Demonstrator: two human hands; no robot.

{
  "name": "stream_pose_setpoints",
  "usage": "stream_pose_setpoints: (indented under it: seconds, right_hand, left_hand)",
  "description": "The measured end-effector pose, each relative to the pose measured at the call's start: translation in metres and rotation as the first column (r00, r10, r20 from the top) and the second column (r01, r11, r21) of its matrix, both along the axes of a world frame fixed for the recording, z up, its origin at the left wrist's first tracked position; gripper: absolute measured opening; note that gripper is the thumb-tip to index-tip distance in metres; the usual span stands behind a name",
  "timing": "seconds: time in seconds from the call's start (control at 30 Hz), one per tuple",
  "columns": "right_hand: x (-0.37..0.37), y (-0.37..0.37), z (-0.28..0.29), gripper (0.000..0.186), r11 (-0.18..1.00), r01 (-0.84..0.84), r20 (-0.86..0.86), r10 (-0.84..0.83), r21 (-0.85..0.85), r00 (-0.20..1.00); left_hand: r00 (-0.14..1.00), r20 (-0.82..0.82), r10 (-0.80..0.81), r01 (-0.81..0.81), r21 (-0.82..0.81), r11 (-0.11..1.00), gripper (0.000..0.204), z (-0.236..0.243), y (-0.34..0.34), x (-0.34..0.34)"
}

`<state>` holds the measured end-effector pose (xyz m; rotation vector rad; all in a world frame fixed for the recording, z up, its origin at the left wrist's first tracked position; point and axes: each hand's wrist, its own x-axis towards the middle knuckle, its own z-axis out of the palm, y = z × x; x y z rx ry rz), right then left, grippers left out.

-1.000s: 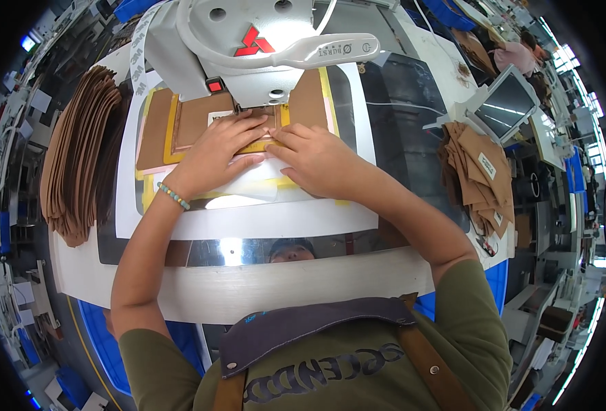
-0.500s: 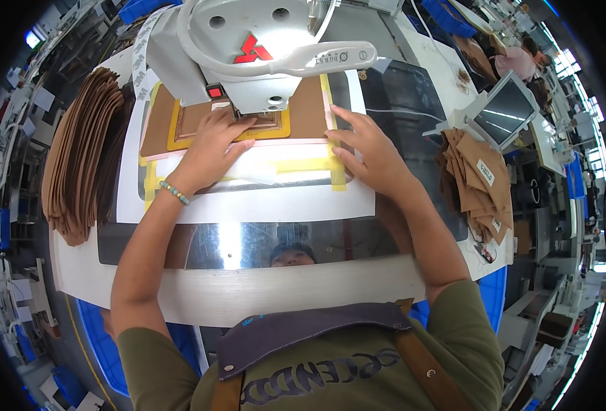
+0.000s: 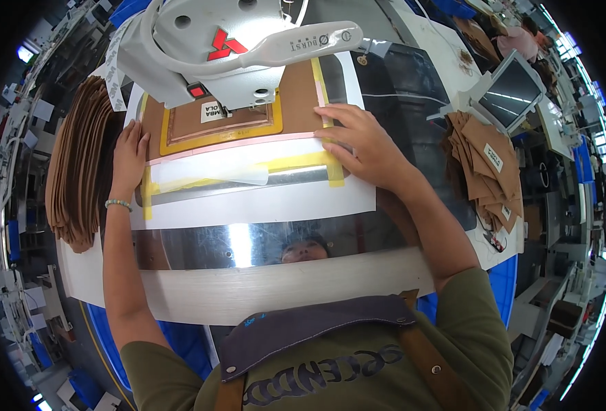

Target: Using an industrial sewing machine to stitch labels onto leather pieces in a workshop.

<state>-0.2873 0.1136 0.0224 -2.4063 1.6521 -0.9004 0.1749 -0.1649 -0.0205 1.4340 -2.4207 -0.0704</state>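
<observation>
- A thick, curving stack of brown, leather-like sheets (image 3: 80, 164) is standing on the pale tabletop (image 3: 282, 301).
- Your left hand (image 3: 130, 161) is resting beside the flat brown panel (image 3: 299, 103), fingers extended, grip released.
- A blue plastic bin (image 3: 186, 335) is showing below; its contents are staying hidden.
- The panel is lying beneath the pale-grey machine head (image 3: 234, 89), a yellow rectangular frame (image 3: 279, 120) already on it; work seems partway, removal not yet done.
- Your right hand (image 3: 368, 147) is touching the panel's near-right corner, fingers spread, clasping nothing.
- Brown, white-labelled pieces (image 3: 477, 181) are lying piled, apparently finished.
</observation>
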Motion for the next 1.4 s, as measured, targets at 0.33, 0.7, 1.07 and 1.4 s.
stream_pose_setpoints:
  seconds: [0.33, 0.7, 1.07, 1.4]
  right_hand:
    - [-0.023, 0.055, 0.103, 0.025, 0.997, -0.051, 0.187, 0.039, 0.06, 0.982]
    - [0.007, 0.043, 0.058, 0.021, 0.986, -0.119, 0.016, 0.118, 0.113, 0.993]
    - [0.059, 0.023, 0.003, 0.02, 0.964, -0.262, -0.022, 0.263, 0.04, 0.965]
    - [0.064, 0.018, 0.002, 0.018, 0.962, -0.272, -0.001, 0.272, -0.006, 0.962]
  left_hand:
    - [0.986, 0.167, -0.002, 0.015, -0.08, 0.997, 0.062, 0.005, 0.021, -0.005]
    - [0.97, 0.089, -0.225, 0.234, -0.114, 0.965, 0.042, 0.015, 0.05, -0.082]
    - [0.947, -0.1, -0.305, 0.28, -0.206, 0.937, 0.027, 0.009, 0.089, -0.172]
    - [0.944, -0.307, -0.123, 0.128, -0.005, 0.992, 0.028, 0.019, 0.099, -0.177]
